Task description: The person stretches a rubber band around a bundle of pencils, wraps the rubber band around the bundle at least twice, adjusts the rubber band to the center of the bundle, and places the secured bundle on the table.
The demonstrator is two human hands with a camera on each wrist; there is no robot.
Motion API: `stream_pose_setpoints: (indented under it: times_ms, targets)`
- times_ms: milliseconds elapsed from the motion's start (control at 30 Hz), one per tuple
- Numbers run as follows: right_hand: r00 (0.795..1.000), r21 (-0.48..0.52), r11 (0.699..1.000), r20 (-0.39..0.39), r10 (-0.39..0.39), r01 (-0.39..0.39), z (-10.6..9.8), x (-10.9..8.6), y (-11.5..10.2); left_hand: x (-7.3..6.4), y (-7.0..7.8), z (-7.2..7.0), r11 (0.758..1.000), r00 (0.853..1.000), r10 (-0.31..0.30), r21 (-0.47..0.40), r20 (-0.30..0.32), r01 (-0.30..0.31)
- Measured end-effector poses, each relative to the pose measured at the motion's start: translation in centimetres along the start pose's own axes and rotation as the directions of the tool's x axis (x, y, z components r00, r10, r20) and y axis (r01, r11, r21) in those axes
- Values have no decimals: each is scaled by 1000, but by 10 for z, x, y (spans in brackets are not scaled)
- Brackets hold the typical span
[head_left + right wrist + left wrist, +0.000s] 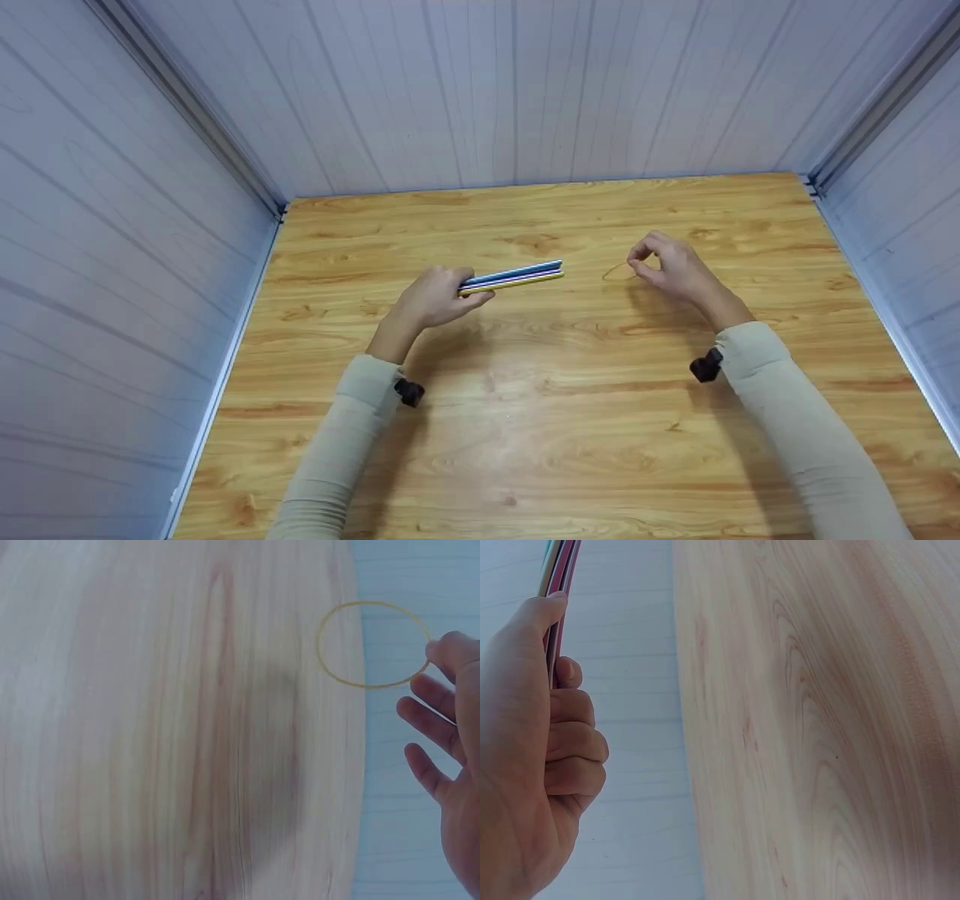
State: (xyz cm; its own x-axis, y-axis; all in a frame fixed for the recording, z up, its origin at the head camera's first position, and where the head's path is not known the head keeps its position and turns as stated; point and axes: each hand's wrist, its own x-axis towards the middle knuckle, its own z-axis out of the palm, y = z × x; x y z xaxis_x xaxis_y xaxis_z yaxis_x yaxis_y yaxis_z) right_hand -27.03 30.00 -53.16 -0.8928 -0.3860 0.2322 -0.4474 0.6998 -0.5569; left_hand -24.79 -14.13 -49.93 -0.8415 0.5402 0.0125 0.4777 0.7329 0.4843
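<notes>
My left hand (439,296) grips a bundle of slim, pencil-like sticks (517,276), blue, pale and yellow in the head view. Their free ends point right, toward the other hand. In the left wrist view, the thumb lies along the sticks (561,570) and the fingers curl below, hiding the near ends. Across a gap to the right, my right hand (673,268) pinches a thin yellow rubber band (615,268) between thumb and fingertip. The right wrist view shows the rubber band (373,602) hanging out as an unstretched oval loop, the other fingers loosely bent.
Both hands are over a wood-grain table (510,420). Pale panelled walls (480,90) enclose it at the back and on both sides. A small black camera (409,392) sits on the left wrist, another camera (706,365) on the right.
</notes>
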Motion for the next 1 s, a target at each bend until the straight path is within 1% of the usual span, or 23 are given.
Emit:
stream_pose_setpoints:
  times_ms: [67, 133, 167, 200, 233, 267, 300, 367, 400, 467, 567, 633, 667, 733, 767, 800, 867, 900, 1000]
  targets:
    - [999, 31, 999, -30, 28, -27, 0, 0, -1, 0, 0, 0, 1000, 1000, -6, -1, 9, 6]
    - [995, 121, 989, -41, 91, -85, 0, -1, -4, 0, 0, 0, 1000, 1000, -13, -1, 15, 14]
    - [992, 190, 975, -42, 121, -111, 0, -1, -5, 0, 0, 0, 1000, 1000, -16, -1, 16, 16]
    - [987, 274, 952, -42, 157, -140, 0, -2, -6, 0, 0, 0, 1000, 1000, -16, -2, 16, 16]
    - [981, 366, 917, -40, 189, -161, 1, -2, -7, 0, 0, 0, 1000, 1000, -17, -2, 16, 17]
    - [976, 464, 869, -39, 215, -173, 1, -2, -8, 0, 0, 1, 1000, 1000, -16, -2, 16, 16]
    - [971, 553, 814, -39, 236, -176, 2, -2, -9, 0, 0, 1, 1000, 1000, -16, -1, 16, 16]
    - [964, 685, 710, -44, 261, -161, 5, -1, -11, 0, 0, 1, 1000, 1000, -15, 2, 15, 15]
    - [961, 732, 665, -52, 271, -148, 6, -1, -12, 0, 0, 1, 1000, 1000, -15, 3, 16, 15]
    - [955, 811, 574, -67, 289, -117, 9, 0, -14, 0, 0, 1, 1000, 1000, -14, 1, 16, 14]
    - [942, 888, 455, -92, 324, -69, 13, 3, -18, 0, 0, 1, 1000, 1000, -12, 2, 13, 12]
    - [937, 920, 390, -105, 333, -36, 15, 3, -21, 0, 0, 1, 1000, 1000, -8, 2, 13, 8]
    - [938, 931, 365, -108, 330, -21, 16, 3, -23, 0, 0, 1, 1000, 1000, -6, 3, 13, 6]
    - [945, 946, 325, -116, 307, 10, 16, 1, -27, 1, 0, 1, 1000, 1000, -3, 4, 17, 3]
    - [951, 950, 311, -118, 287, 24, 16, 1, -29, 1, 0, 1, 1000, 1000, -3, 4, 18, 3]
    - [957, 951, 308, -119, 266, 33, 16, 0, -30, 1, 0, 0, 1000, 1000, -3, 2, 18, 3]
    - [967, 947, 318, -121, 223, 45, 15, -1, -34, 1, 1, 0, 1000, 1000, -8, -3, 17, 8]
    - [971, 943, 330, -123, 203, 50, 14, -2, -36, 0, 1, -1, 1000, 1000, -11, -5, 16, 11]
    - [977, 921, 387, -118, 180, 40, 14, -1, -42, 0, 1, -2, 1000, 1000, -15, -8, 12, 15]
